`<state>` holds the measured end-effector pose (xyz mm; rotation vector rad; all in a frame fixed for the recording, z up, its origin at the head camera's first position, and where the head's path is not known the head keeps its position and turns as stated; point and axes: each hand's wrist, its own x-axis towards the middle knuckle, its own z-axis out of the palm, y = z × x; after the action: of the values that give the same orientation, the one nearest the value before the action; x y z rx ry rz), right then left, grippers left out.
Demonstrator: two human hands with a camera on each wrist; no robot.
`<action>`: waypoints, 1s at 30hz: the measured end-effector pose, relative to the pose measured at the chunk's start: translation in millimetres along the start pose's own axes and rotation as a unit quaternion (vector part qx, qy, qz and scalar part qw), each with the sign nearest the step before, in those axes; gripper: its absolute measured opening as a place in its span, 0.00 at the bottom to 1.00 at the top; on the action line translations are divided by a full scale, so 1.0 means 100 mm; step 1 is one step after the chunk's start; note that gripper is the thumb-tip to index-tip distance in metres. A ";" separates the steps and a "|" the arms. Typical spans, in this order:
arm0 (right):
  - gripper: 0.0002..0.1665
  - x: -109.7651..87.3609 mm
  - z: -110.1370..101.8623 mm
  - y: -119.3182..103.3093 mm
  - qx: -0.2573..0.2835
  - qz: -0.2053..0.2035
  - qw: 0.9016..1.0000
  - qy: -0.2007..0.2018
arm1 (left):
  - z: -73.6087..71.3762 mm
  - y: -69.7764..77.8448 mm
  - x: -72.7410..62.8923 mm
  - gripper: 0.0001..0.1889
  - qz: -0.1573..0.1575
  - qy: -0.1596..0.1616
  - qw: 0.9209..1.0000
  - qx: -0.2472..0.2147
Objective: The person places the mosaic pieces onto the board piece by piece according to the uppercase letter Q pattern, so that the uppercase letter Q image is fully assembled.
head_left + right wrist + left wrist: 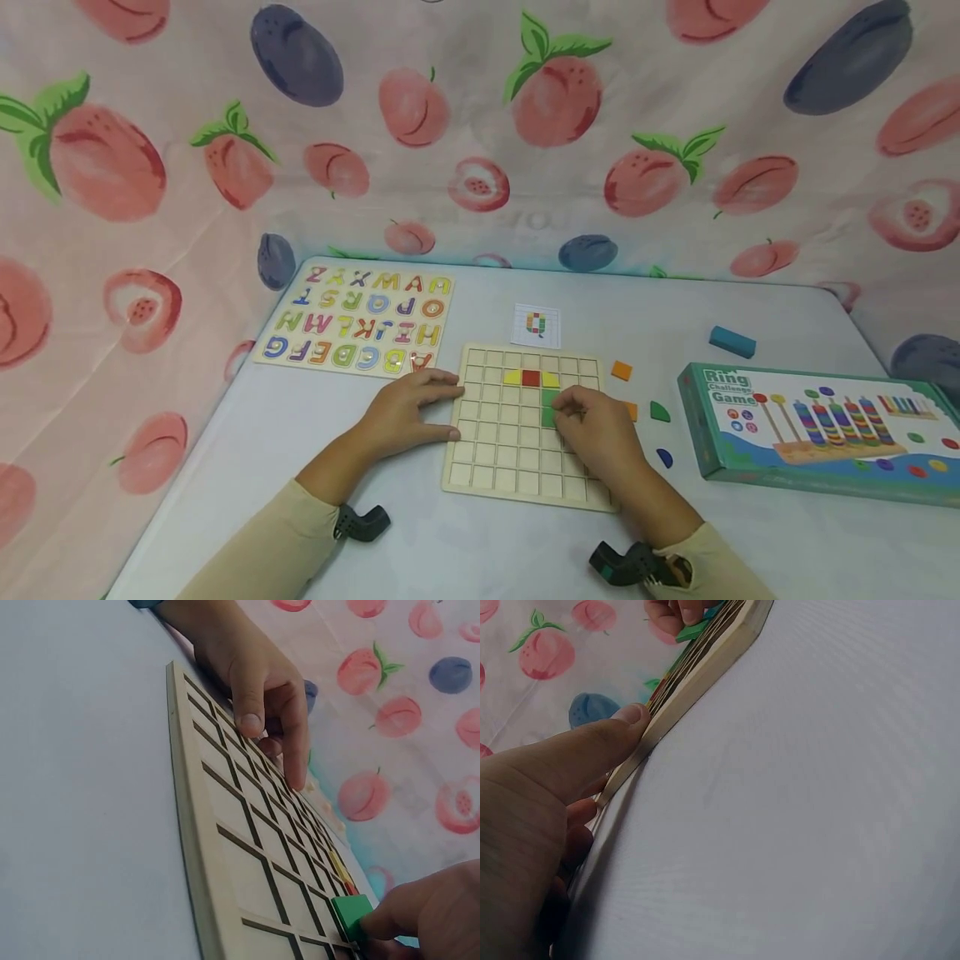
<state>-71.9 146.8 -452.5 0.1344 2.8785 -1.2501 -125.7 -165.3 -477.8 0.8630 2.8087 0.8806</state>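
Right wrist view: green block (349,910) pinched by right hand (603,433) at grid board (495,457), right of middle — left hand (408,412), fingers loosely extended, touches board's left edge. Letter board (355,365) beyond left; game box (817,429) far right.

Card (536,326) behind grid board (483,454), letter board (356,367) left, pieces (622,370) right, box (817,429) farther right

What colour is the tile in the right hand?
Green. The tile in the right hand shows best in the right wrist view.
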 end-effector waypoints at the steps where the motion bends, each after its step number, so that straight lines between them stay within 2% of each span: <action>1: 0.07 0.00 0.00 0.00 -0.005 -0.001 1.000 0.000 | 0.00 0.00 0.00 0.35 0.001 0.000 1.000 0.000; 9: 0.12 -0.02 -0.02 0.00 -0.048 -0.015 0.999 -0.007 | -0.01 0.01 0.00 0.35 0.004 0.000 1.000 0.000; 13: 0.15 -0.03 -0.03 0.01 -0.054 -0.013 0.998 -0.018 | -0.01 0.01 -0.01 0.35 0.008 0.001 1.000 0.001; 24: 0.18 -0.04 -0.05 0.03 -0.045 -0.013 0.999 -0.024 | 0.00 -0.01 -0.03 0.35 0.007 0.006 1.000 -0.002; 30: 0.16 -0.05 -0.15 0.05 -0.026 0.009 1.000 -0.003 | 0.01 -0.01 -0.01 0.34 0.014 0.009 1.000 -0.004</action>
<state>-66.2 161.0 -446.0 0.1546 2.8942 -1.1707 -124.9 -166.1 -478.8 0.9006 2.8126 0.9090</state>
